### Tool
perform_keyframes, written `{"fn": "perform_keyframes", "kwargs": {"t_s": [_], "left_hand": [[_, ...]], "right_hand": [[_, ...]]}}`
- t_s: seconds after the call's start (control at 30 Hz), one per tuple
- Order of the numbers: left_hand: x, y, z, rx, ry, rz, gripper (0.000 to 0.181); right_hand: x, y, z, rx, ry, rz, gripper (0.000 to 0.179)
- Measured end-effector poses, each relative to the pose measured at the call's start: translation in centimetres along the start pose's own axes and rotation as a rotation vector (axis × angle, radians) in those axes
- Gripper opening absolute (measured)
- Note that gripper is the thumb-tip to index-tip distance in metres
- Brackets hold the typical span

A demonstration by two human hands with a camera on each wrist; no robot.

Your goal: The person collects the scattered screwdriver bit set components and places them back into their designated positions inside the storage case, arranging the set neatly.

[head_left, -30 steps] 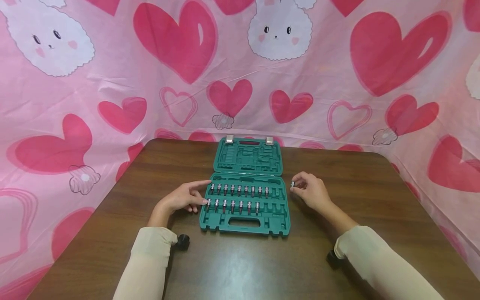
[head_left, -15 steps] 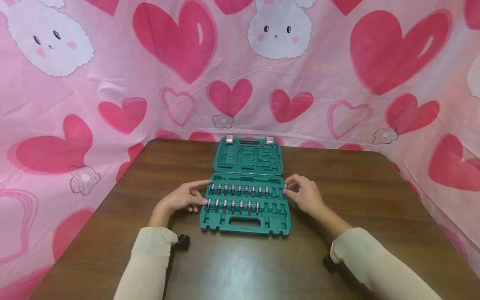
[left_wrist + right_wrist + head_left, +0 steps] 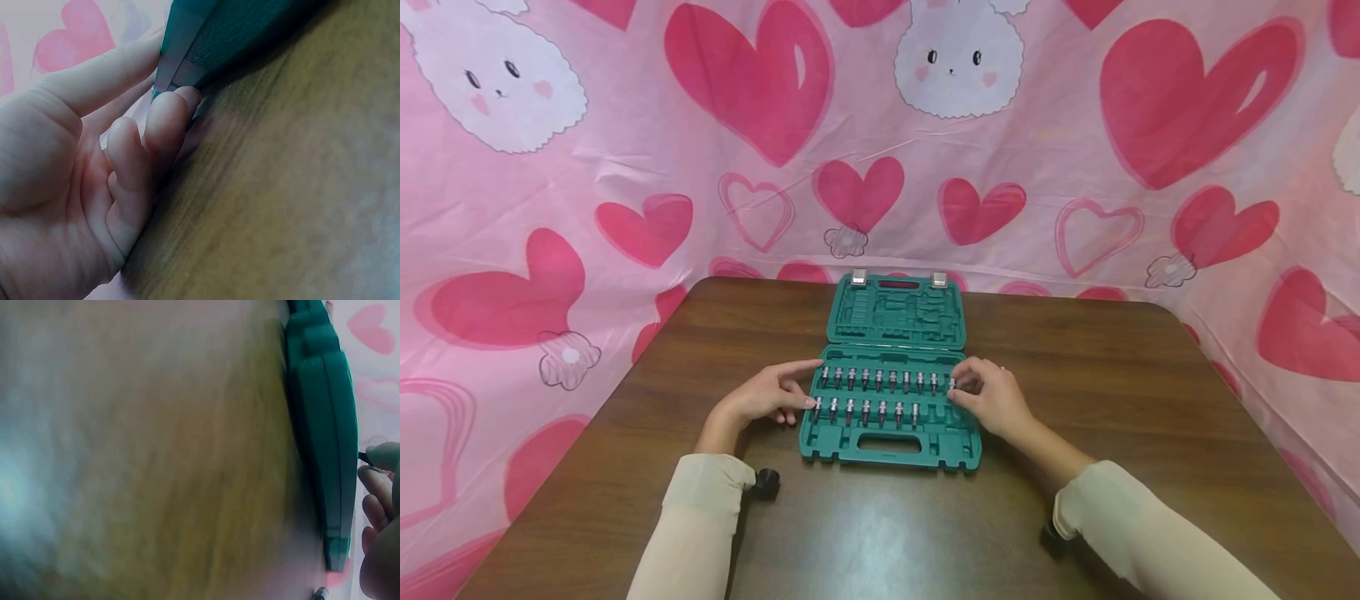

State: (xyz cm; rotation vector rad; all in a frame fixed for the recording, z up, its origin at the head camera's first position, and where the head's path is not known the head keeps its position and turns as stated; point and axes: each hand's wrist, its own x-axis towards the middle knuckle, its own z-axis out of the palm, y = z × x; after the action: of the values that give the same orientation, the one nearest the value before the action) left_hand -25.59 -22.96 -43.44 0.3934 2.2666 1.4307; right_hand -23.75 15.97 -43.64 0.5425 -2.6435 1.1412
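Note:
A green plastic case (image 3: 823,437) lies unfolded on the table, with two rows of small metal bit sockets (image 3: 865,379) in its lower half. My right hand (image 3: 996,398) pinches one bit socket (image 3: 952,383) between thumb and fingertips, over the right end of the back row. Its dark tip (image 3: 364,457) shows beside the case edge in the right wrist view; the fingers hide most of the rest. At the case's left side, my left hand (image 3: 765,395) touches the edge with thumb and extended index finger. Its other fingers bend loosely against the side wall (image 3: 187,62).
The case lid (image 3: 895,312) stands folded back behind, with two metal latches (image 3: 859,279) on its far edge. Moulded slots without sockets show at the front row's right end. Wooden table (image 3: 880,533) surrounds the case; a pink heart-patterned cloth (image 3: 1030,150) hangs behind.
My right hand has moved left with the bit socket, from the table beside the case to above the back row's right end. The left hand has stayed in place.

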Motion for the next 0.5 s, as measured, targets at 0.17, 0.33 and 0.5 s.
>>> {"fn": "perform_keyframes", "kwargs": {"t_s": [0.17,0.33,0.5], "left_hand": [[0.0,-0.1,0.0,-0.002,-0.004,-0.003,0.070],[0.0,-0.1,0.0,-0.006,-0.006,0.000,0.070],[0.0,0.0,0.0,-0.006,-0.003,-0.001,0.070]], "right_hand": [[-0.2,-0.6,0.5,0.026,-0.032,0.022,0.022],[-0.4,-1.0,1.0,0.039,-0.057,0.032,0.022],[-0.4,-1.3,1.4,0.055,-0.080,0.048,0.021]]}}
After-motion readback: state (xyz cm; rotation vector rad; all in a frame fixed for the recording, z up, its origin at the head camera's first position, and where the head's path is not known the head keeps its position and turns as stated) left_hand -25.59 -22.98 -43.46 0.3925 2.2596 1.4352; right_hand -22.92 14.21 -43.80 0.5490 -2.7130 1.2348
